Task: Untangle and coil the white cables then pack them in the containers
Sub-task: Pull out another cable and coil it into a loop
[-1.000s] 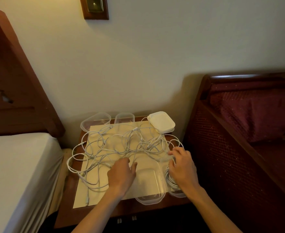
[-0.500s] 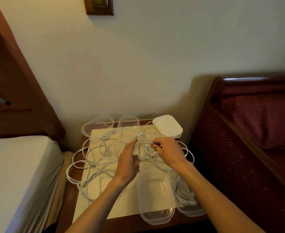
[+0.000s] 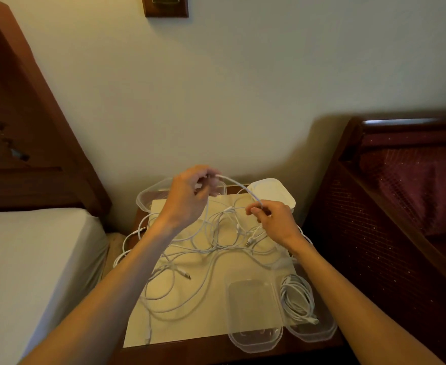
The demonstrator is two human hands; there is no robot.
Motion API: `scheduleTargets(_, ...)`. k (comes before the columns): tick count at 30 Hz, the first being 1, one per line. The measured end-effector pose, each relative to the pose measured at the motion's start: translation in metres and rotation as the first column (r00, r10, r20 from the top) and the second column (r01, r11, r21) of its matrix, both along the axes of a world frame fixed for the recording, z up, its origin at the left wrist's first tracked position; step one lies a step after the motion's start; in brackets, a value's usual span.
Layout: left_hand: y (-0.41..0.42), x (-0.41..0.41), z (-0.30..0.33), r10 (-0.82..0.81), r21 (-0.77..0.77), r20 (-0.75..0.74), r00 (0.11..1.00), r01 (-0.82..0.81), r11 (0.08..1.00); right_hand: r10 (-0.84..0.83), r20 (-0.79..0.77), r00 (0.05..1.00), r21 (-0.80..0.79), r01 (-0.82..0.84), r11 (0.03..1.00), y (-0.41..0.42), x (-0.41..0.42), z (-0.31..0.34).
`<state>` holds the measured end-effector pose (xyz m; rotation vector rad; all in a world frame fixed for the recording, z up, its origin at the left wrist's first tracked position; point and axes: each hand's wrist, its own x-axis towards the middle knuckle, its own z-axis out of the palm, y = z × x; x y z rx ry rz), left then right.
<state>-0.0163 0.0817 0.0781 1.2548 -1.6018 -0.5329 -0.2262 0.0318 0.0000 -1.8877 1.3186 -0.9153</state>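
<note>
I see both hands raised over the table (image 3: 179, 350). Left hand (image 3: 190, 196) pinches one end of a white cable (image 3: 239, 184); right hand (image 3: 274, 219) pinches it further along, an arch between them. Tangled cables (image 3: 190, 259) lie below on the paper. Near right container (image 3: 310, 333) holds a coiled cable (image 3: 295, 299); the container beside it (image 3: 254, 338) is empty.

A pale wall (image 3: 243, 88) backs a white-sheeted bed (image 3: 32, 259), carved headboard (image 3: 27, 127) and dark red sofa (image 3: 414, 193).
</note>
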Motion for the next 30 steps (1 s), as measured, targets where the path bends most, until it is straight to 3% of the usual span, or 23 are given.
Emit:
scheduleTargets(4,0.009,0.017,-0.019,0.031,0.137,0.099,0.995,-0.045,0.990,-0.042,0.109,0.993,0.069,0.034,0.997,0.003,-0.006,0.017)
scheduleTargets(7,0.023,0.024,-0.018,0.094,0.078,0.084,0.992,-0.101,0.992,-0.050,-0.008,0.999,0.075,0.051,0.996,0.010,-0.016,0.019)
scheduleTargets(11,0.032,0.031,0.000,0.173,-0.047,0.115,0.978,-0.169,0.984,0.140,-0.070,0.988,0.123,-0.131,0.984,0.032,-0.017,0.041)
scheduleTargets(12,0.031,0.035,0.004,0.196,-0.041,0.108,0.975,-0.192,0.980,0.179,-0.014,0.984,0.125,-0.176,0.976,0.038,-0.016,0.055)
scheduleTargets(14,0.030,0.042,0.009,0.249,-0.044,0.115,0.962,-0.246,0.968,0.259,0.247,0.934,0.181,-0.307,0.934,0.052,-0.013,0.085)
scheduleTargets(16,0.031,0.047,0.011,0.267,-0.043,0.102,0.958,-0.264,0.964,0.288,0.544,0.788,0.243,-0.476,0.845,0.065,-0.011,0.112)
scheduleTargets(17,0.032,0.048,0.013,0.261,-0.040,0.085,0.961,-0.259,0.965,0.276,0.622,0.732,0.262,-0.527,0.809,0.070,-0.010,0.125)
scheduleTargets(22,0.042,0.040,0.037,0.229,-0.027,0.016,0.973,-0.228,0.973,0.197,0.710,0.676,0.307,-0.548,0.778,0.083,-0.004,0.182)
scheduleTargets(27,0.055,0.034,0.063,0.072,0.068,0.195,0.978,-0.087,0.994,0.242,0.780,0.578,0.198,-0.594,0.780,0.084,0.005,0.229)
scheduleTargets(30,0.057,0.031,0.087,0.028,0.147,0.283,0.959,-0.072,0.986,0.302,0.743,0.597,0.154,-0.592,0.791,0.083,0.014,0.256)
